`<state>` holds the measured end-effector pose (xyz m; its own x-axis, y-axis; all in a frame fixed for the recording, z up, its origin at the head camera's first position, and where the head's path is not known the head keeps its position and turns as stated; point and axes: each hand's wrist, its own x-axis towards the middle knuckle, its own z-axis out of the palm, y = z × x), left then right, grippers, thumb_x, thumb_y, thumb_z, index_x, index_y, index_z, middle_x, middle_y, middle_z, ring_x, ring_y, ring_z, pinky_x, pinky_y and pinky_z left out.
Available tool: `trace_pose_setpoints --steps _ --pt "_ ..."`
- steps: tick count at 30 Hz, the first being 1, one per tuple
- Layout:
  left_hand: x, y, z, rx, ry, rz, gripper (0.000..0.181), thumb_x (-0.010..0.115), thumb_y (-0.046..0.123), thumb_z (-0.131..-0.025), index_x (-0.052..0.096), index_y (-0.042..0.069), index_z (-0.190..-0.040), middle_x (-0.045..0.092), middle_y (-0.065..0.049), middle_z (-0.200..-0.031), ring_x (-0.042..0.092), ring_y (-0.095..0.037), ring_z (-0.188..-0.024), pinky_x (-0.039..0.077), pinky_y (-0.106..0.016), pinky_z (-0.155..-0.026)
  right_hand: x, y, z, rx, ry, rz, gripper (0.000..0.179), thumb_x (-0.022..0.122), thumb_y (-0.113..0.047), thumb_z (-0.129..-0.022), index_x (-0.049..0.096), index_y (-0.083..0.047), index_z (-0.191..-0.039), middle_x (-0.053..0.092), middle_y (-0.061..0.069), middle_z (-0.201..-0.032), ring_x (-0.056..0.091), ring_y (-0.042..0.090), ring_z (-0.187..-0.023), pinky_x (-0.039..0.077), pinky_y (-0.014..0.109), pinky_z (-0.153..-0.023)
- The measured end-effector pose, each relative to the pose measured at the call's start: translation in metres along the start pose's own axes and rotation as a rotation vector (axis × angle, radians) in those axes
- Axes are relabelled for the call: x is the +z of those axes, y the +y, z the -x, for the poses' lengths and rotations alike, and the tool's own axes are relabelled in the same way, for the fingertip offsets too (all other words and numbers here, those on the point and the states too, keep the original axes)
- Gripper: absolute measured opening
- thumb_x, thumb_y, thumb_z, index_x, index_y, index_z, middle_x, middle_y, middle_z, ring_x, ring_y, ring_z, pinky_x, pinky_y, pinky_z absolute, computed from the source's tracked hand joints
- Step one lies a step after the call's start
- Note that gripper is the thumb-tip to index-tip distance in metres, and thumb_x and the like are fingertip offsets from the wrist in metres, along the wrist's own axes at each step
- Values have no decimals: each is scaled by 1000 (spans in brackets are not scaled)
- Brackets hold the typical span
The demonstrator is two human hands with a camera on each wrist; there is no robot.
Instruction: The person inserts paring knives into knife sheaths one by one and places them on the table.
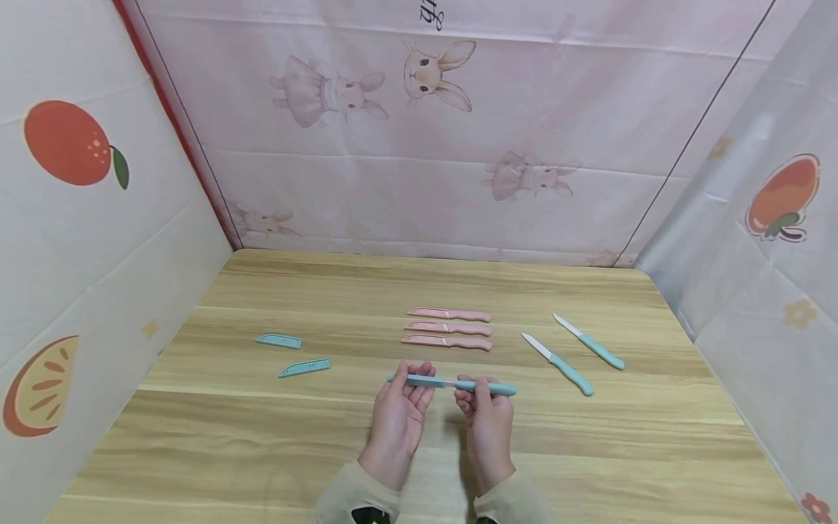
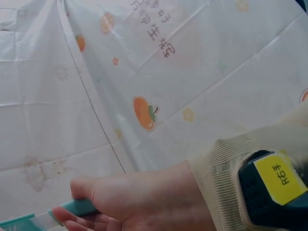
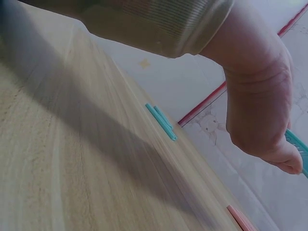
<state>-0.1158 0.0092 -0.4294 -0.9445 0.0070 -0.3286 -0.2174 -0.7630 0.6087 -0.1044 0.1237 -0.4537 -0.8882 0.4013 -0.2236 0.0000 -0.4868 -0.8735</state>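
My left hand [image 1: 399,422] holds a teal knife sheath [image 1: 425,380] between thumb and fingers. In my right hand [image 1: 491,429] is the teal handle of a paring knife [image 1: 503,389], pinched by thumb and fingers. The knife points left, its blade partly inside the sheath, with a short pale stretch showing between sheath and handle. The left wrist view shows the right hand on the handle [image 2: 79,207] and the sheath [image 2: 19,222] at the corner. Seen from the right wrist, the left hand [image 3: 260,106] grips the sheath [image 3: 297,144].
Two teal sheaths, one farther back [image 1: 278,340] and one nearer [image 1: 304,367], lie to the left. Three pink sheathed knives [image 1: 448,328] lie stacked in rows behind the hands. Two bare teal-handled knives [image 1: 569,372] rest at the right. Printed cloth walls [image 1: 419,182] surround the wooden table [image 1: 229,437].
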Motion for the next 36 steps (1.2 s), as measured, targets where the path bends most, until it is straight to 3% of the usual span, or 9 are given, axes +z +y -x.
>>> trace_pose_setpoints --steps 36 --pt "2 -4 1 -12 -6 -20 24 40 23 -101 45 -1 -102 65 -11 -98 62 -23 -103 45 -36 -93 2 3 1 11 -8 -39 14 44 -9 -99 49 1 -91 67 11 -85 61 9 -64 54 21 -65"
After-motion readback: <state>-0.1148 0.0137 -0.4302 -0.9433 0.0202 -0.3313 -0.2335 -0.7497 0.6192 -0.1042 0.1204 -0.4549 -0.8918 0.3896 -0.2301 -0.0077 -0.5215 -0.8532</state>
